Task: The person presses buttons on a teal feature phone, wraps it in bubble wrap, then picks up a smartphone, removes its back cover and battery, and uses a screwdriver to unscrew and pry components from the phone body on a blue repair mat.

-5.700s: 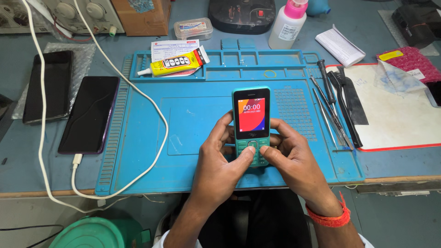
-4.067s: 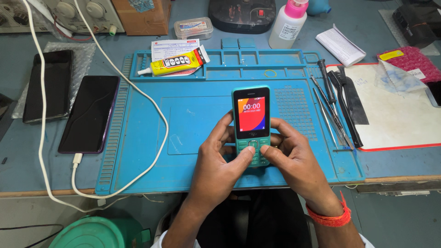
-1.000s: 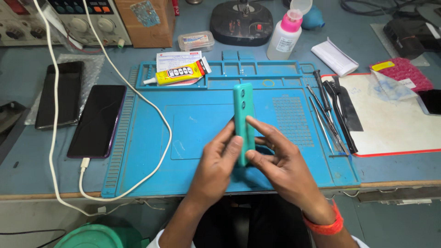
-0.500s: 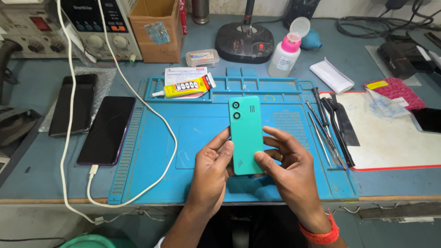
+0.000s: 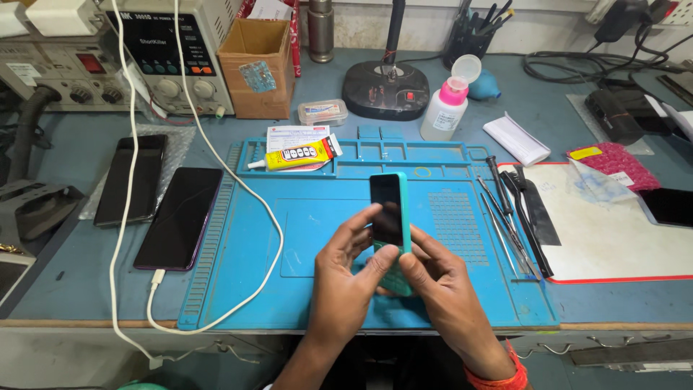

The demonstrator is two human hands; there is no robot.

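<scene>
A teal keypad phone (image 5: 390, 209) is held upright over the blue work mat (image 5: 245, 267), turned partly edge-on, its small screen dark and facing me. My left hand (image 5: 348, 278) grips its lower left side, thumb near the keypad. My right hand (image 5: 447, 296) holds the lower right edge, fingers on the teal back. An orange band circles my right wrist.
Two dark smartphones (image 5: 180, 217) lie left of the mat, one on a white cable (image 5: 245, 188). A yellow glue tube (image 5: 299, 154) lies at the mat's top. Metal tools (image 5: 516, 217) and a white board (image 5: 613, 238) lie right. Power supply (image 5: 170, 50), cardboard box (image 5: 253, 65), bottle (image 5: 447, 101) behind.
The phone's lit screen went dark. It was turned edge-on, then back side toward me, and now rotates round so the dark screen faces me again. The view has tilted up.
</scene>
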